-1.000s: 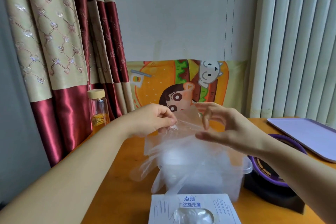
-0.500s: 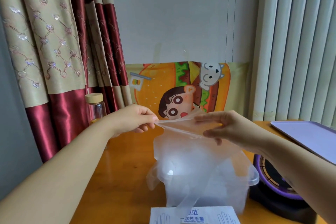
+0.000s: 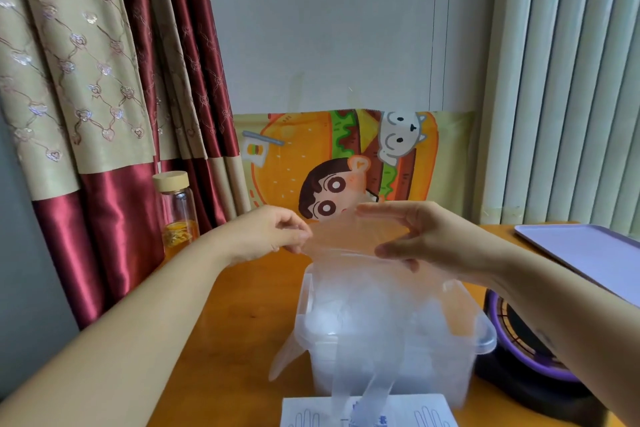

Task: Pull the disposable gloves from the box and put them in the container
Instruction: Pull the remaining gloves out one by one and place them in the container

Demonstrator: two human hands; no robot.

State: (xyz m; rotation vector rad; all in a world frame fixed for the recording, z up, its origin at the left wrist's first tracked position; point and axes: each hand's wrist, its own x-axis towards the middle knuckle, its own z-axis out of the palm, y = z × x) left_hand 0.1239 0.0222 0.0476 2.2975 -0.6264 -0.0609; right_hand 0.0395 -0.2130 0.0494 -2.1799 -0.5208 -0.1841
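A clear disposable glove (image 3: 349, 274) hangs stretched between both hands above the translucent plastic container (image 3: 485, 340). My left hand (image 3: 270, 236) pinches its cuff on the left; my right hand (image 3: 426, 236) holds the cuff's right side between thumb and fingers. The glove's fingers dangle down over the container's front, reaching the white glove box (image 3: 426, 412) at the bottom edge of the view. More crumpled clear gloves fill the container.
A glass bottle (image 3: 178, 211) with a wooden lid stands at the left by the red and beige curtain. A black and purple round device (image 3: 519, 350) sits right of the container, a lilac tray (image 3: 588, 253) beyond it. A cartoon burger poster leans on the wall.
Both hands have spread the glove's cuff wider and hold it a little higher over the container. The view has tilted up, so the glove box sits lower in the picture.
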